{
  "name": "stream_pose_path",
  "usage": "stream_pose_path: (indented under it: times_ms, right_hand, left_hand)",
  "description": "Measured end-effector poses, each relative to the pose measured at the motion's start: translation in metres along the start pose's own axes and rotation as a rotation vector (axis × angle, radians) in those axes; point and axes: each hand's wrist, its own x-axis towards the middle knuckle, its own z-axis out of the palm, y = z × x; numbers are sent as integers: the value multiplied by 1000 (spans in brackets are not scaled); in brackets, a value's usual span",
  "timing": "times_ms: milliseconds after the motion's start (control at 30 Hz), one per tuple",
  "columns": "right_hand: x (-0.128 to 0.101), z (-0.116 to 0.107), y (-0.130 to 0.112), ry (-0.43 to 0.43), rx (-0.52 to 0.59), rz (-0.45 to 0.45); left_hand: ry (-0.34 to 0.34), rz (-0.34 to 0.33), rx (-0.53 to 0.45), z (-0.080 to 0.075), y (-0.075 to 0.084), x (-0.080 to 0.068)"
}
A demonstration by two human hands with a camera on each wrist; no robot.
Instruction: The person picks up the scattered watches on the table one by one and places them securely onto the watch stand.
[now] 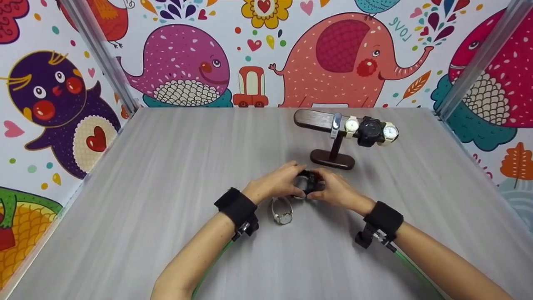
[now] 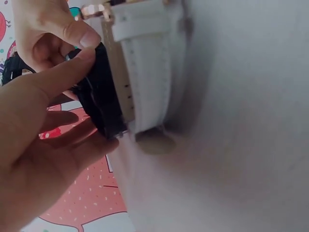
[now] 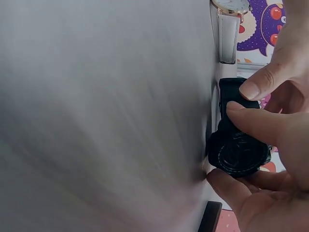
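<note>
Pinch from two sides: your left hand (image 1: 283, 181) and your right hand (image 1: 335, 189) both grasp one black watch (image 1: 310, 183), thumbs and fingertips on its strap and case. The watch lies between your hands, near the middle of the tabletop (image 1: 187, 166); whether it touches the surface cannot be told. In the right wrist view, its round dark face sits at your right fingers, and your left thumb presses the strap above.

Just beside your left hand, on your side of it, a white watch (image 1: 283, 211) rests on the tabletop, its strap in a loop and its pale dial toward you.

Beyond your right hand stands a dark brown stand (image 1: 332, 159), upright on a rounded base. Its crossbar carries, from your left to your right, a silver band (image 1: 335, 126), a cream watch (image 1: 352, 125), a second black watch (image 1: 370, 128) and a pale watch (image 1: 389, 132).

Black cuffs (image 1: 237, 206) circle your wrists, each with a green cable (image 1: 212, 264). Behind the tabletop rises a wall (image 1: 275, 89) printed with cartoon animals.
</note>
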Motion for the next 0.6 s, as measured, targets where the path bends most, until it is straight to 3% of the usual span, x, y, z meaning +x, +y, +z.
stream_pose_path:
  times_ms: [300, 600]
  right_hand:
    - [-5, -4, 1, 65, 103, 11]
    - [-10, -19, -11, 211, 255, -148]
  left_hand:
    - [79, 48, -40, 2, -2, -2]
    - [193, 140, -212, -10, 1, -10]
